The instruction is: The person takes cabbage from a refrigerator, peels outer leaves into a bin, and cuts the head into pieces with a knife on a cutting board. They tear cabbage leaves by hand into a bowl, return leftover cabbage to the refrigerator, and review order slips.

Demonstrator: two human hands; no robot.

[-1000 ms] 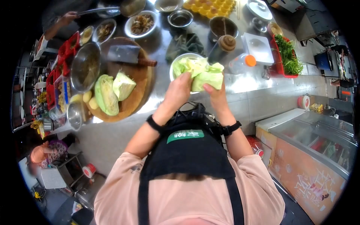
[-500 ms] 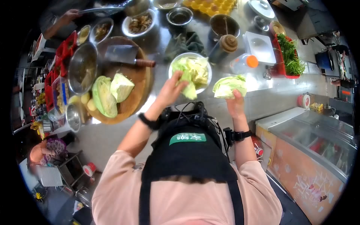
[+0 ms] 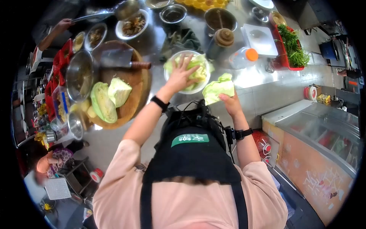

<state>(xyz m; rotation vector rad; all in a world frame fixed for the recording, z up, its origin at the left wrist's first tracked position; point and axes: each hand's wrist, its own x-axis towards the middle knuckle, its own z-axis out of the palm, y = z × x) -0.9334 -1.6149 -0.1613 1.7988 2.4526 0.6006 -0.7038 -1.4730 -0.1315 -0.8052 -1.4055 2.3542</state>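
My left hand (image 3: 182, 74) lies with spread fingers over the torn cabbage leaves (image 3: 199, 71) in a white bowl (image 3: 167, 71). Beside the bowl, on its right, my right hand (image 3: 230, 103) grips a piece of cabbage (image 3: 219, 89), pale green and layered. To the left, two cut cabbage wedges (image 3: 103, 103) rest on a round wooden chopping board (image 3: 136, 89). A cleaver (image 3: 118, 59) with a brown handle lies across the board's upper part.
A dark jar (image 3: 220, 44) and an orange-capped plastic bottle (image 3: 242, 58) stand right of the bowl. Behind it lies a dark cloth (image 3: 182, 42). Greens fill a red basket (image 3: 281, 51) at right. Another person's hand (image 3: 64, 25) holds a ladle (image 3: 126, 10) at upper left.
My left hand has moved from the bowl's near edge onto the leaves inside it, fingers now spread. My right hand has brought its cabbage piece left, closer to the bowl. The ladle has shifted.
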